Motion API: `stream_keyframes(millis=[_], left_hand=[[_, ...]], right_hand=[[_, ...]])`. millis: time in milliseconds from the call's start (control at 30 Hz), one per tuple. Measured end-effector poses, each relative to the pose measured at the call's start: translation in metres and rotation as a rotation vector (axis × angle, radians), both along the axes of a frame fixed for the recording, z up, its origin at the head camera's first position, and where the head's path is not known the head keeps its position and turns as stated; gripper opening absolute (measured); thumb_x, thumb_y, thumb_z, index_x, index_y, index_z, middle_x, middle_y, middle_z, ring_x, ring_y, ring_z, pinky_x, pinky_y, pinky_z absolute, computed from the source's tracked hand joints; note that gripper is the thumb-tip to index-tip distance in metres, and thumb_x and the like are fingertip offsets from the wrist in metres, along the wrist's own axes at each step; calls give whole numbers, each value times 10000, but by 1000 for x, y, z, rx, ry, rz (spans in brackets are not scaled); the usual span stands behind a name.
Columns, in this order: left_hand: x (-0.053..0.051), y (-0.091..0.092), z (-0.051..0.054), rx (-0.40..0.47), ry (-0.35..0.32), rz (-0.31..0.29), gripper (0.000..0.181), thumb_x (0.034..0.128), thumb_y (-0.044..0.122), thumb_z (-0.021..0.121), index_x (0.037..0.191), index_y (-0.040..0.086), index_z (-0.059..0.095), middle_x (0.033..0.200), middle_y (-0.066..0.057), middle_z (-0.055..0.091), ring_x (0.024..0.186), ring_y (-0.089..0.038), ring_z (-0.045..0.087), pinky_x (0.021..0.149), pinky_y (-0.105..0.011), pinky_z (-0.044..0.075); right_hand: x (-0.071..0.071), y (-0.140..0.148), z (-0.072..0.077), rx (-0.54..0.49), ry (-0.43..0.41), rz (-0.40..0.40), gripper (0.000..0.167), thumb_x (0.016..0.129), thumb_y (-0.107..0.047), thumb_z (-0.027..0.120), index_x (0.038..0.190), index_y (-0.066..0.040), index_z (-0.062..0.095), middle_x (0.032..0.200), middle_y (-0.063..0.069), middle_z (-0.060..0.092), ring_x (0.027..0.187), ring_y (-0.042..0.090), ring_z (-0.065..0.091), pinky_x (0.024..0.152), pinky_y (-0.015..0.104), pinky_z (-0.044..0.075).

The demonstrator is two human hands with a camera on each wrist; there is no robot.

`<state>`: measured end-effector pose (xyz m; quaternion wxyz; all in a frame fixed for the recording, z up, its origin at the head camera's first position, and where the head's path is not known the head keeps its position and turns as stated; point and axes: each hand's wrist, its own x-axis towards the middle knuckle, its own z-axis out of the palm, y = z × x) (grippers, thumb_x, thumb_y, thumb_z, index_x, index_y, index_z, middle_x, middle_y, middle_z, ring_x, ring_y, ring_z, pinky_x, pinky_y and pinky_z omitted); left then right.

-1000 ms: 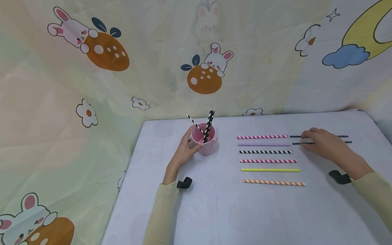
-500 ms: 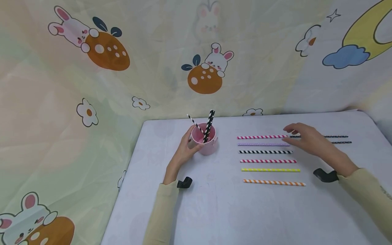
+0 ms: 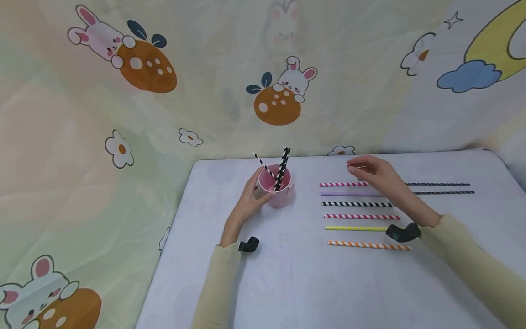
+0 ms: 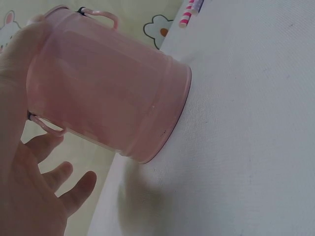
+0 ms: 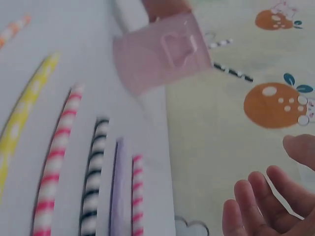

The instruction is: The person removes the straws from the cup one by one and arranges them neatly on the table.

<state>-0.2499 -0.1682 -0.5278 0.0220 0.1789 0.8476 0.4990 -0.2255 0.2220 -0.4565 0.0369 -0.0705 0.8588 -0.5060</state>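
Observation:
A small pink bucket (image 3: pixel 281 199) with little side handles stands at the back left of the table. My left hand (image 3: pixel 248 197) holds it near the rim, thumb at the front and other fingers round the left side. Black white-dotted straws (image 3: pixel 282 168) and a thin black-and-white striped straw (image 3: pixel 264 165) lean inside; their lower ends are hidden. Above the rear straws, my right hand (image 3: pixel 379 177) hovers, fingers loosely bent and thumb apart in the right wrist view (image 5: pixel 266 201), holding nothing. Below it lie a pink striped straw (image 3: pixel 343 184) and a purple straw (image 3: pixel 347 194), both partly covered.
Nearer the front lie a black-and-white striped straw (image 3: pixel 355 204), a red-striped one (image 3: pixel 361 216), a yellow one (image 3: pixel 353 228) and an orange-striped one (image 3: pixel 367 246). Two thin black straws (image 3: pixel 444 184) lie at right. A patterned cloth (image 3: pixel 213 91) hangs behind the white table (image 3: pixel 312 288).
My right hand has moved left from the thin black straws, over the pink and purple ones, toward the bucket. The left hand stays on the bucket.

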Motion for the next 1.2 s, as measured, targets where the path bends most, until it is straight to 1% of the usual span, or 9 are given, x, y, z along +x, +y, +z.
stream_keyframes(millis=[133, 200, 267, 400, 533, 733, 967, 1100, 1200], left_hand=[[0, 1, 0, -9, -4, 6, 1010, 744, 857, 588, 1574, 392, 247, 1621, 32, 326, 1515, -233, 266, 1164, -598, 324], [0, 1, 0, -8, -5, 9, 1003, 748, 850, 593, 1573, 393, 250, 1619, 36, 326, 1515, -229, 266, 1166, -594, 323], [0, 1, 0, -5, -6, 9, 986, 761, 829, 605, 1572, 395, 250, 1619, 39, 326, 1515, -227, 264, 1168, -591, 321], [1, 0, 0, -3, -8, 10, 956, 780, 795, 624, 1569, 409, 246, 1618, 49, 324, 1514, -218, 266, 1170, -584, 323], [1, 0, 0, -2, -8, 8, 950, 777, 791, 632, 1564, 427, 244, 1618, 62, 326, 1512, -203, 270, 1170, -578, 326], [0, 0, 0, 3, -5, 2, 924, 806, 736, 653, 1570, 411, 246, 1619, 66, 323, 1511, -195, 262, 1167, -587, 323], [1, -1, 0, 1, -16, 4, 910, 838, 665, 673, 1582, 393, 225, 1633, 64, 299, 1521, -208, 248, 1173, -601, 314], [1, -1, -1, -20, -35, 19, 917, 833, 688, 664, 1578, 425, 198, 1645, 72, 272, 1528, -204, 231, 1182, -576, 319], [2, -1, -1, -32, -42, 24, 936, 828, 709, 654, 1584, 422, 181, 1652, 79, 254, 1536, -198, 214, 1190, -559, 316]], right_hand=[[-6, -17, 0, -170, -59, 40, 412, 999, -359, 617, 1324, -106, 601, 1280, 85, 639, 1001, 35, 662, 863, 186, 560], [-8, -27, 1, -193, -54, 54, 395, 1001, -351, 616, 1311, -106, 612, 1273, 90, 640, 1018, 75, 664, 867, 199, 565], [-11, -37, 2, -161, -15, 63, 372, 997, -343, 625, 1290, -114, 633, 1249, 80, 647, 1035, 120, 659, 868, 208, 563], [-16, -63, 12, 2, 87, 93, 351, 987, -338, 644, 1268, -128, 645, 1222, 64, 661, 1101, 208, 633, 934, 317, 548], [-20, -90, 30, 139, 188, 162, 357, 978, -294, 665, 1282, -113, 622, 1240, 82, 659, 1150, 265, 615, 974, 471, 521], [-24, -123, 51, 330, 351, 249, 322, 954, -251, 700, 1244, -121, 645, 1230, 42, 644, 1136, 260, 616, 962, 437, 531], [-35, -156, 49, 673, 586, 365, 275, 945, -266, 712, 1147, -81, 692, 1117, 92, 651, 1047, 269, 627, 943, 414, 561], [-41, -173, 45, 827, 693, 376, 255, 970, -281, 677, 1132, -84, 696, 1101, 90, 654, 1041, 272, 622, 953, 420, 556], [-45, -186, 45, 915, 725, 366, 257, 978, -282, 662, 1141, -88, 702, 1113, 94, 659, 1058, 282, 629, 958, 431, 550]])
